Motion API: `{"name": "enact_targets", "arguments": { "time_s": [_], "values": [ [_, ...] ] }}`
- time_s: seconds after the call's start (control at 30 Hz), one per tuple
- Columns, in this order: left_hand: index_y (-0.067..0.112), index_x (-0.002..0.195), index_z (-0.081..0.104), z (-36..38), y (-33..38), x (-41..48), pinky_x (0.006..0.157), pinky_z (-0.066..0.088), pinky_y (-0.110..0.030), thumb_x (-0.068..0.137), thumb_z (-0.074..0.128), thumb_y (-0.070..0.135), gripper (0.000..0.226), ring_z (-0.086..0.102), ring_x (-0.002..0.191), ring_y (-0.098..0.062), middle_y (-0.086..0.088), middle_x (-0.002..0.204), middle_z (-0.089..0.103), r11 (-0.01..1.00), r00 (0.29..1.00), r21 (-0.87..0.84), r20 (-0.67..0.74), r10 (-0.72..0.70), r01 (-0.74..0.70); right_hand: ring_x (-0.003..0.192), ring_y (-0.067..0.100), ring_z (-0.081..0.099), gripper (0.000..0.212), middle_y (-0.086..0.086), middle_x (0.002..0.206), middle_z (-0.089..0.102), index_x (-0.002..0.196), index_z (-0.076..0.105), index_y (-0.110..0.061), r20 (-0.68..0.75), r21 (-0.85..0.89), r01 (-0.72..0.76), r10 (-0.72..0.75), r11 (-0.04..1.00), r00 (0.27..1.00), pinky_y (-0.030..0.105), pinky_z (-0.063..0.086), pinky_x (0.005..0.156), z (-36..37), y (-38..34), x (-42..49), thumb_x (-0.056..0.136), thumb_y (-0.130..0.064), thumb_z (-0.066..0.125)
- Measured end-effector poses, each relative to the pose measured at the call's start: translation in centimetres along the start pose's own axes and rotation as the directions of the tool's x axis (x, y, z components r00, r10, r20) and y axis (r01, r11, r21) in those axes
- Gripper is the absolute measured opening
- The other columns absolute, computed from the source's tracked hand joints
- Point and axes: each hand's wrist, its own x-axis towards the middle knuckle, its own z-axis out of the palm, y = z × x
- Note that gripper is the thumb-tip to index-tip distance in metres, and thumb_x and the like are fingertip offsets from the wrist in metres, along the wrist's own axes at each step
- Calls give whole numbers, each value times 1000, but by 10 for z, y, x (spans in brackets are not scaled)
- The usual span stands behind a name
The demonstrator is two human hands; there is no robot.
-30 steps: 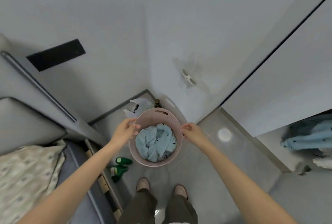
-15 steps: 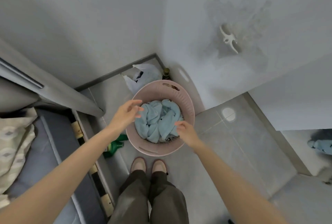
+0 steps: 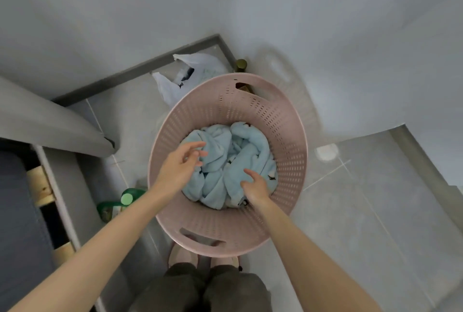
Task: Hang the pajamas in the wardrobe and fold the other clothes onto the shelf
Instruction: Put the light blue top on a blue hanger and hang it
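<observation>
A pink perforated laundry basket (image 3: 283,121) stands on the tiled floor just ahead of my feet. Crumpled light-blue fleece pajamas (image 3: 248,151) with small dark prints fill its bottom. My left hand (image 3: 179,167) hovers inside the basket over the left part of the fabric, fingers spread and relaxed, holding nothing. My right hand (image 3: 254,186) is lower, at the near right of the pile, its fingers curling down onto the fleece; whether they pinch it is hidden.
A white plastic bag (image 3: 175,78) and a dark bottle (image 3: 241,64) sit in the corner behind the basket. A green bottle (image 3: 117,205) lies left of it, beside the bed frame (image 3: 47,186). Grey walls close in ahead; open floor tiles (image 3: 363,199) lie to the right.
Both hands left the basket's rim and went down inside it toward the blue pajamas. My head has leaned lower and closer over the basket; the wardrobe has dropped out of view.
</observation>
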Motion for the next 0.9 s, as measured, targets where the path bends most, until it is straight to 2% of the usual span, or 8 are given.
{"name": "enact_targets", "arguments": {
  "time_s": [0.17, 0.23, 0.3, 0.43, 0.53, 0.63, 0.8, 0.9],
  "values": [
    [22, 124, 54, 2, -30, 21, 83, 47, -24, 101, 39, 15, 29, 62, 89, -10, 6, 107, 64, 1000, 998, -6, 58, -23, 23, 141, 36, 13, 55, 8, 159, 1, 147, 33, -31, 49, -95, -124, 129, 988, 990, 37, 15, 116, 17, 15, 33, 95, -28, 51],
    [24, 123, 54, 0, -35, 22, 82, 47, -22, 101, 39, 15, 29, 63, 90, -7, 8, 107, 64, 1000, 998, -19, 62, -22, 23, 138, 34, 21, 62, 4, 158, 13, 149, 27, -23, 13, -63, -102, 103, 993, 995, 36, 18, 116, 22, 17, 36, 94, -26, 55],
    [26, 121, 55, -4, -35, 20, 79, 47, -19, 101, 39, 16, 28, 63, 90, -6, 9, 106, 64, 999, 998, -30, 58, -26, 28, 132, 30, 37, 60, 7, 150, 34, 145, 36, -11, -30, 158, -99, 105, 982, 994, 36, 30, 112, 24, 16, 32, 91, -18, 61],
    [28, 117, 55, -13, -18, 1, 72, 46, -14, 101, 39, 16, 26, 62, 90, -4, 11, 103, 65, 998, 997, -39, 62, -39, 42, 97, 19, 60, 16, 9, 113, 65, 99, 70, -13, -131, 485, -38, 116, 873, 985, 28, 51, 88, 7, -7, 1, 84, -6, 69],
    [26, 116, 56, -23, 13, -21, 71, 45, -14, 101, 39, 14, 26, 63, 90, -9, 8, 102, 65, 998, 997, -43, 64, -34, 37, 88, 15, 58, 19, -2, 90, 62, 74, 62, -20, -199, 444, 75, 16, 893, 980, 27, 48, 80, -20, -43, -36, 82, -4, 70],
    [24, 113, 57, -35, 57, -47, 68, 46, -10, 101, 39, 12, 25, 62, 85, -7, 7, 100, 65, 999, 998, -44, 56, -6, 8, 79, 1, 52, 20, -7, 86, 58, 75, 61, -19, -194, 363, 162, -96, 917, 976, 15, 39, 64, -57, -76, -84, 82, -1, 65],
    [31, 104, 58, -59, 145, -102, 71, 44, -15, 100, 39, 12, 27, 64, 81, -1, 13, 99, 65, 998, 995, -2, 75, 70, -70, 66, 14, 51, 25, -1, 77, 59, 73, 60, -18, -207, 221, 316, -272, 923, 940, 14, 39, 54, -131, -126, -185, 81, 5, 57],
    [35, 102, 56, -73, 201, -135, 73, 44, -19, 100, 39, 13, 28, 63, 83, -4, 13, 100, 65, 994, 989, 11, 94, 110, -111, 65, 6, 51, 28, -4, 84, 59, 74, 61, -20, -181, 182, 396, -365, 900, 913, 8, 38, 54, -170, -162, -254, 81, 6, 53]
  ]
}}
